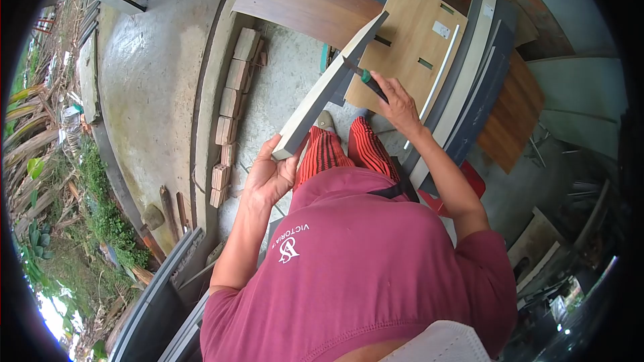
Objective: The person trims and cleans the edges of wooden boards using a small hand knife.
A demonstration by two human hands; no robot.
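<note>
A long narrow board (322, 94) with a pale edge and grey faces slants up and away in front of my legs. My left hand (270, 173) grips its near end, thumb and fingers on either side. My right hand (400, 104) is closed around a hand tool (374, 84) with a black and green handle. The tool's thin metal end points up-left and meets or overlaps the pale edge of the board; its exact kind is too small to make out. Just behind the tool lies a light wood panel (396, 47) with several dark slots.
A curved brown panel (305, 0) lies beyond the board. Several long boards and panels (469, 87) lean at the right, near a red object (473, 179). Stacked bricks (230, 104) line the concrete ledge (151, 74) at left. Grey panels (157, 298) stand at lower left.
</note>
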